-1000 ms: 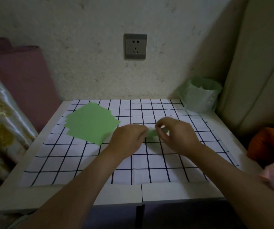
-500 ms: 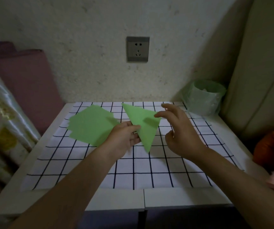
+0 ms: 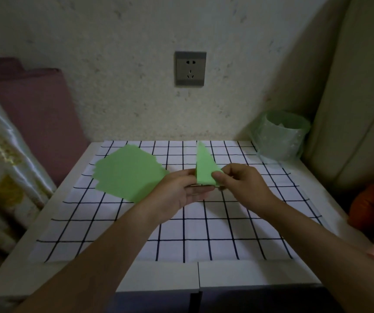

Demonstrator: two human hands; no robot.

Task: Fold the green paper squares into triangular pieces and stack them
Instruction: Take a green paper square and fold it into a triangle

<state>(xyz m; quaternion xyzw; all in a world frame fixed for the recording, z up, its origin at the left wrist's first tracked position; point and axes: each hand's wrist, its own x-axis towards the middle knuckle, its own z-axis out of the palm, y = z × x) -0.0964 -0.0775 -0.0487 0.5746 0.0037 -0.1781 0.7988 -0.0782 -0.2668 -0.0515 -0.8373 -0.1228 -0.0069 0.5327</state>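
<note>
Head view: folded green paper triangle [image 3: 204, 168] is held upright above checked white tablecloth [image 3: 204, 233], pinched by left hand [image 3: 177, 193] & right hand [image 3: 242, 184]. Loose stack of green paper squares [image 3: 128, 173] is seen lying at cloth's far-left.

Green triangle [image 3: 204, 168] folded narrower, now upright; right hand [image 3: 243, 185] pinches it.

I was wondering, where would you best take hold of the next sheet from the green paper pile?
Pinch one corner on the fanned far-right edge of the green paper pile, coming from the right: the sheets lie flat but offset there, so single corners likely stick out.
</note>
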